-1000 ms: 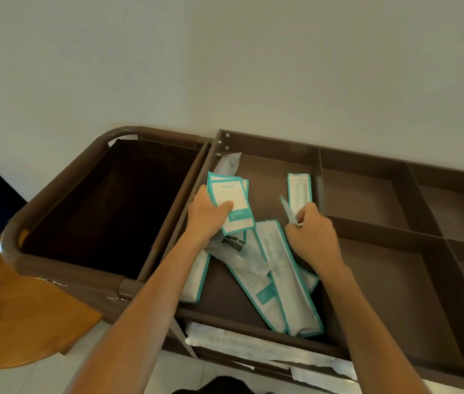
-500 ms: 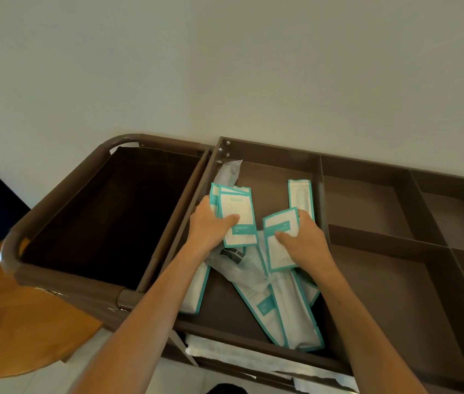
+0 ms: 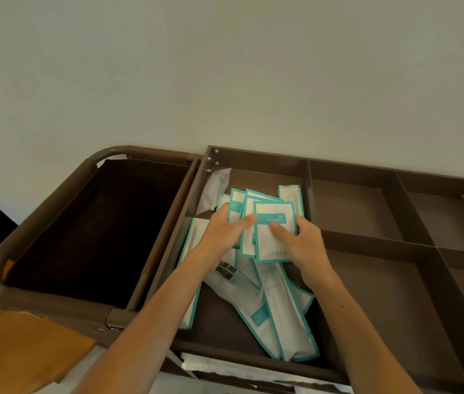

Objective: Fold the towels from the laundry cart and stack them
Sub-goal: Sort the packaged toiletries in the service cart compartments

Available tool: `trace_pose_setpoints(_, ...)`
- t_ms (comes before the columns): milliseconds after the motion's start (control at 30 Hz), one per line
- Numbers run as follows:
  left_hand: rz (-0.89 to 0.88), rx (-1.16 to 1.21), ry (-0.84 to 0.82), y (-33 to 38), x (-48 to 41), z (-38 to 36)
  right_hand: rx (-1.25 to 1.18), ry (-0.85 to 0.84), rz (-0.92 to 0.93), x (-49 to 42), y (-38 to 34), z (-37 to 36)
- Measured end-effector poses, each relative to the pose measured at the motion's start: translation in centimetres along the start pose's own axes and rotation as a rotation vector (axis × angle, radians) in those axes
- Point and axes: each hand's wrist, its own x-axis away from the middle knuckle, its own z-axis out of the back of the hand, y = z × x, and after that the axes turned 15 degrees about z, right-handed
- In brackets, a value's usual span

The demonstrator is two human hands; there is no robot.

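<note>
My left grip [image 3: 222, 231] and right grip [image 3: 301, 240] each pinch flat teal-edged white packets [image 3: 274, 214] in the brown cart tray [image 3: 308, 177]; towel folding not yet begun, so the packets need squaring and setting aside next.

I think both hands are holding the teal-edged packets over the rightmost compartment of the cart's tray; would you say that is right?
Not quite. The head view shows the left hand and right hand holding the teal-edged packets over the leftmost compartment of the cart's tray, right beside the dark laundry bag. The rest of your statement holds.
</note>
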Motion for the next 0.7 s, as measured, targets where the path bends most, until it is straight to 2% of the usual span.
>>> trace_pose_setpoints(100,0.065,0.059,-0.044,0.8,-0.3,-1.1,0.041,0.089,-0.013,-0.8,0.0,1.3)
trace_pose_setpoints(367,0.062,0.089,-0.046,3.5,-2.0,-5.5,0.133,0.197,0.012,-3.5,-1.0,6.4)
trace_pose_setpoints(533,-0.022,0.001,0.078,5.4,-4.0,-9.5,0.171,0.281,-0.005,-5.5,-1.3,10.3)
trace_pose_setpoints(700,-0.088,-0.147,0.182,7.0,-6.7,-14.2,0.241,0.290,-0.004,-7.9,-1.0,14.6)
